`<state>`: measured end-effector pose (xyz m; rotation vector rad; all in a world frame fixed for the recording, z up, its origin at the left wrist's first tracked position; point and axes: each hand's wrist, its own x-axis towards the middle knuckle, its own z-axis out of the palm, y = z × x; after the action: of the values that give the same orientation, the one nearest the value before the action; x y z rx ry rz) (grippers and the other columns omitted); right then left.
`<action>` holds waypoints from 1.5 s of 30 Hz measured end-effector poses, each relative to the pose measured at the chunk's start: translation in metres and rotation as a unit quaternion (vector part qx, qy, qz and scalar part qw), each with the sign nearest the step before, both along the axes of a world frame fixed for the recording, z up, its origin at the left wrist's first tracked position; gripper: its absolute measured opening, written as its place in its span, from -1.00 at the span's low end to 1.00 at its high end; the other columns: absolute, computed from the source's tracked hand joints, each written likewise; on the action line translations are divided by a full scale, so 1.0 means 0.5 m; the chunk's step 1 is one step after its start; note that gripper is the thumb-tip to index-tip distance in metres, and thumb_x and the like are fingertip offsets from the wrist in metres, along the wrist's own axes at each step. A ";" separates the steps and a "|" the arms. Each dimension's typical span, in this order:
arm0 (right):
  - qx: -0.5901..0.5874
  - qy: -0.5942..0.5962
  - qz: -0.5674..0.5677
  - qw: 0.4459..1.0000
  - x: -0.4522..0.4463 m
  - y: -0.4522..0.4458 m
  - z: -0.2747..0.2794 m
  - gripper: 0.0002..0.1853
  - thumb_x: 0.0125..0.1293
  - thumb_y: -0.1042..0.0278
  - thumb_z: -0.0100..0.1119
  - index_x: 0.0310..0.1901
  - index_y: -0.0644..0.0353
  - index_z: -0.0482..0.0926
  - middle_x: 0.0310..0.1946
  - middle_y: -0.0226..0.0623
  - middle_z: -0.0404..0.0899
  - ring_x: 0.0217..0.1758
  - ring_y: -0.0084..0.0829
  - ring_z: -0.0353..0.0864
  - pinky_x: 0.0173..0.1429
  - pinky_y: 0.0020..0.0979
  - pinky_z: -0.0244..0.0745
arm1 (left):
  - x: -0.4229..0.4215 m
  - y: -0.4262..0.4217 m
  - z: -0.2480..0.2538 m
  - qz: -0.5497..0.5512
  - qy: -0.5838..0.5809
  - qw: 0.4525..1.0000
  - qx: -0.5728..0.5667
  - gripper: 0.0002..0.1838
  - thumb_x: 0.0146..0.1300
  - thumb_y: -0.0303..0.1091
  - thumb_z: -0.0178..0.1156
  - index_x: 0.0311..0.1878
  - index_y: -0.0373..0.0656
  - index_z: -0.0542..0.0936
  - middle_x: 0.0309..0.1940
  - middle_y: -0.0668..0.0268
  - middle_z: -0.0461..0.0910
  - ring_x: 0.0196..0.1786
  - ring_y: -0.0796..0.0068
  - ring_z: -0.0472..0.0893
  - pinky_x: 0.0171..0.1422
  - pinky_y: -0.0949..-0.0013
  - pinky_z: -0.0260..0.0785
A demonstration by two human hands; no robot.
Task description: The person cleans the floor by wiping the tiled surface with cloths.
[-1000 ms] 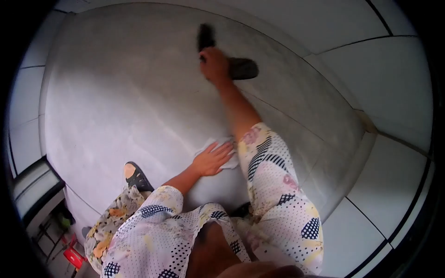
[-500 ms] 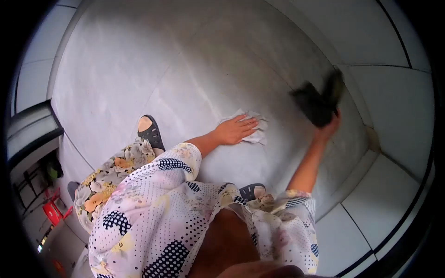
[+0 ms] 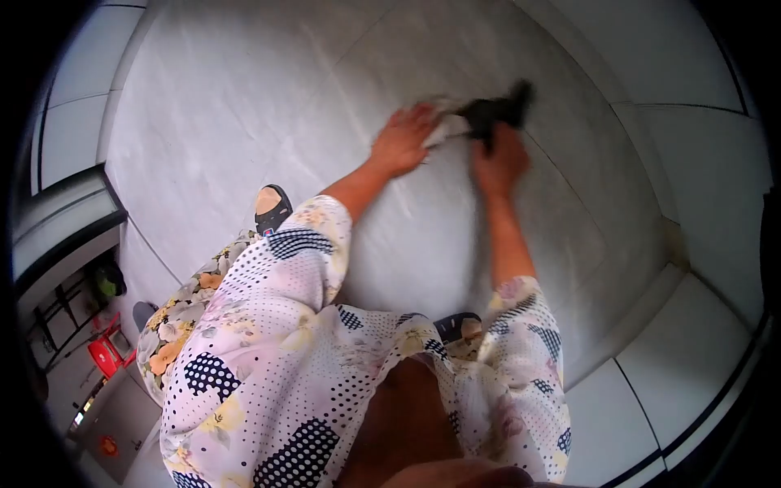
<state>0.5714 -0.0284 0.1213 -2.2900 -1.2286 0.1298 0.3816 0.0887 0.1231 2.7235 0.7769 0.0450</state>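
Note:
My left hand (image 3: 403,142) lies on a whitish cloth (image 3: 443,128) on the grey floor (image 3: 415,236), its fingers spread and slightly blurred. The cloth shows beyond its fingertips, toward the right. Close by on the right, my right hand (image 3: 499,159) has its fingers wrapped round a pair of dark shoes or slippers (image 3: 496,110), which are smeared by motion. Their left end meets or overlaps the edge of the cloth; whether they touch is unclear.
My feet wear dark sandals, one at the left (image 3: 273,210) and one at the lower middle (image 3: 455,327). White tiled walls (image 3: 704,163) curve round the right side. At the lower left, a doorway edge (image 3: 69,220) stands before a red stool (image 3: 106,350).
My right hand has swung the dark shoes out to the right, then back left beside the cloth. My left hand and the cloth have moved forward.

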 end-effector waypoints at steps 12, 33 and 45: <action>0.070 0.438 0.062 0.894 -0.156 0.113 0.030 -0.56 0.01 0.18 0.29 -0.05 0.21 0.63 -0.17 -0.18 0.70 -0.14 -0.27 0.68 -0.03 -0.26 0.55 | -0.355 0.321 0.047 0.338 0.002 0.940 0.044 -0.63 0.39 -0.08 -0.02 -0.20 -0.23 0.56 -0.29 -0.03 0.66 -0.19 -0.10 0.63 -0.06 -0.07 0.43; -0.204 -0.208 -0.438 0.851 0.300 -0.475 -0.078 -0.61 0.34 0.13 -0.03 -0.04 0.29 0.56 -0.10 0.01 0.57 -0.08 -0.02 0.60 -0.10 -0.04 0.53 | -0.111 -0.082 0.037 -0.092 0.009 0.994 -0.064 -0.23 -0.01 -0.34 0.20 0.39 -0.01 0.33 0.43 0.18 0.26 0.43 0.20 0.28 0.26 0.09 0.21; -0.125 -0.083 -0.443 0.884 0.189 -0.548 -0.068 -0.64 0.24 0.19 0.00 -0.15 0.36 0.55 -0.13 0.07 0.59 -0.07 0.08 0.56 -0.02 0.03 0.46 | -0.239 0.191 -0.003 0.185 -0.141 0.970 0.066 -0.45 0.15 -0.32 0.20 0.24 -0.28 0.46 0.23 -0.03 0.46 0.33 0.00 0.38 0.44 0.03 0.17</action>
<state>0.6661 -0.3023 0.0874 -2.9004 -0.1250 -0.2619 0.2619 0.1843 0.1216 2.5678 1.2155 0.5700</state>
